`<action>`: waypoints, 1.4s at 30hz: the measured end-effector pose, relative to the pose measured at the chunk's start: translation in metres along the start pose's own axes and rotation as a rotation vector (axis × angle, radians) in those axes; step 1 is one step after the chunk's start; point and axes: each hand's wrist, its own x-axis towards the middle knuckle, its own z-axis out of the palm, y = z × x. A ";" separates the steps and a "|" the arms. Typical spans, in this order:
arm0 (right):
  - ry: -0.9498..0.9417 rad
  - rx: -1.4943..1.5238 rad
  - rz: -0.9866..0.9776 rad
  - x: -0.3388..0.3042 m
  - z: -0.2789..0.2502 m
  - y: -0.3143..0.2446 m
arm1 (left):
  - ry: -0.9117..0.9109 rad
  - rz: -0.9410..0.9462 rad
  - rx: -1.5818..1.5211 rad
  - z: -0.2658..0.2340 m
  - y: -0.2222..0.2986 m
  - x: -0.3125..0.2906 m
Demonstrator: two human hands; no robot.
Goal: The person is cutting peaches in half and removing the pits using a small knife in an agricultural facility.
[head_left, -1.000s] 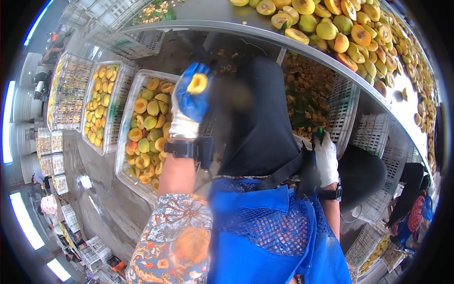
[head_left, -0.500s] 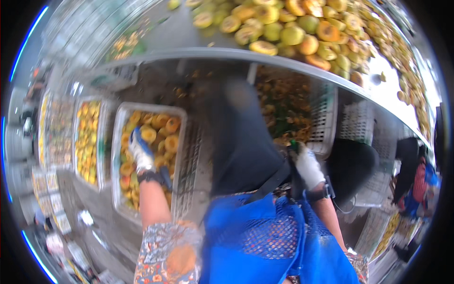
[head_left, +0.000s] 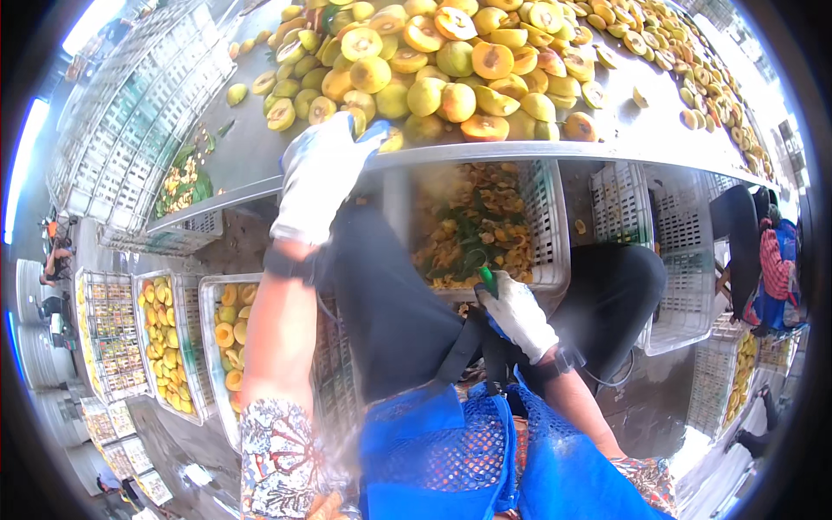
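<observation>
My left hand (head_left: 322, 178), in a white glove with blue on the fingers, is at the near edge of the metal table (head_left: 607, 154). Its fingers are stretched toward a heap of halved yellow peaches (head_left: 425, 95), with no fruit visible in them. Over my lap, my gloved right hand (head_left: 517, 319) is closed around a small green-handled tool (head_left: 489, 279); the rest of that tool is hidden. Below and left of my left arm stands a white crate (head_left: 210, 334) of peach halves, partly covered by the arm.
Under the table a crate (head_left: 548, 217) holds scraps and leaves. More fruit-filled crates (head_left: 198, 364) line the left floor. Stacked white crates (head_left: 680, 251) stand right of my knee. A large crate (head_left: 130, 130) sits at the table's left end. Another person (head_left: 771, 260) is at far right.
My left hand has moved up and right from the peach crate to the table edge. My right hand stays over my lap with the green-handled tool. The view has shifted.
</observation>
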 end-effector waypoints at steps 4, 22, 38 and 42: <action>0.024 0.000 0.018 0.001 0.004 0.008 | -0.296 -0.030 0.128 0.033 0.015 0.040; -0.140 1.202 -0.150 -0.010 -0.050 -0.084 | 0.076 -0.228 -1.343 0.037 0.032 -0.094; 0.358 0.497 -0.169 -0.026 -0.066 -0.055 | -0.557 -0.631 -2.286 0.090 0.054 -0.135; 0.262 0.265 -0.269 -0.055 -0.038 -0.049 | -0.495 -0.527 -2.260 0.091 0.059 -0.136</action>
